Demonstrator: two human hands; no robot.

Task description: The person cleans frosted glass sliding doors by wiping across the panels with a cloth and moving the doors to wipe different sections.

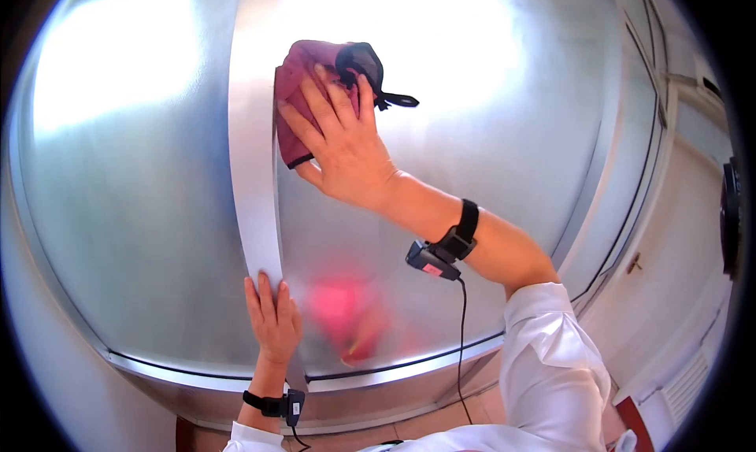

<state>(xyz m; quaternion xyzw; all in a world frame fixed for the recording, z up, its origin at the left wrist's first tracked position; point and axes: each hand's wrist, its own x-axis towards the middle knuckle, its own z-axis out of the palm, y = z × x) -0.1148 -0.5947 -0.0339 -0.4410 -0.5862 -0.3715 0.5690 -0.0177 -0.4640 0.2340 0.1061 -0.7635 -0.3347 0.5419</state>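
White sleeve fabric is filling the space closest to me, and from it my right arm is reaching up and leftward across the frosted pane. Under my right hand, a maroon cloth is lying against the pane, just beside the pale upright post; those fingers are spreading over it, seemingly pressing rather than clenching. Work seems to be going on along this edge, yet the pane isn't showing me which parts are finished or remaining. Lower down, my left hand is resting on the post, fingers pointing upward, grasping nothing.
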